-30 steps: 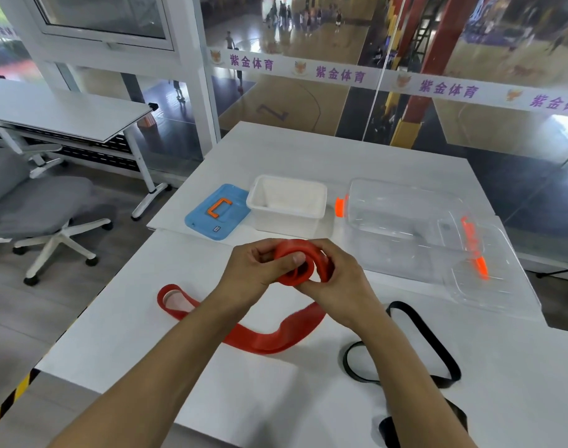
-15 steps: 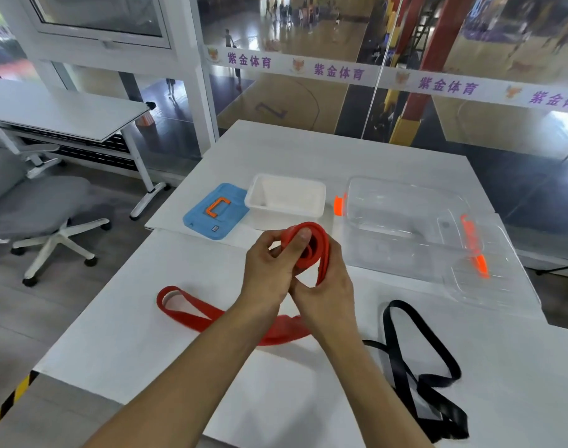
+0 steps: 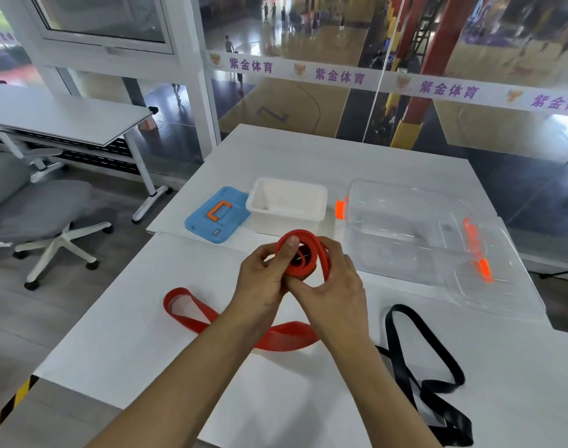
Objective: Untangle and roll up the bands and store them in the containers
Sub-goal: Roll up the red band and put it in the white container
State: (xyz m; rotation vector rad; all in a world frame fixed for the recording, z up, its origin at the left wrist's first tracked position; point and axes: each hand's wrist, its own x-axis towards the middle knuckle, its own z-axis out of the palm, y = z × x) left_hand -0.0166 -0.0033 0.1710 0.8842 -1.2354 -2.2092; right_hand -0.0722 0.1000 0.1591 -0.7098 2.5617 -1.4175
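A red band [image 3: 303, 253] is partly rolled into a coil that both hands hold above the white table [image 3: 140, 321]. My left hand [image 3: 263, 286] grips the coil with its thumb on the top edge. My right hand [image 3: 334, 292] curls round the coil's right side. The band's loose tail [image 3: 192, 310] trails left across the table in a loop. A black band [image 3: 418, 360] lies tangled at the right. Behind the hands stand a white tub [image 3: 287, 205] and a clear plastic container [image 3: 402, 227] with orange clips.
A blue lid with an orange handle [image 3: 218, 213] lies left of the white tub. A clear lid [image 3: 483, 273] rests by the clear container. A grey office chair [image 3: 46, 215] stands on the floor at the left. A glass wall is behind the table.
The coil has been turned more upright and another stretch wound on. The loose red tail has been drawn in shorter toward the hands. The black band has not moved.
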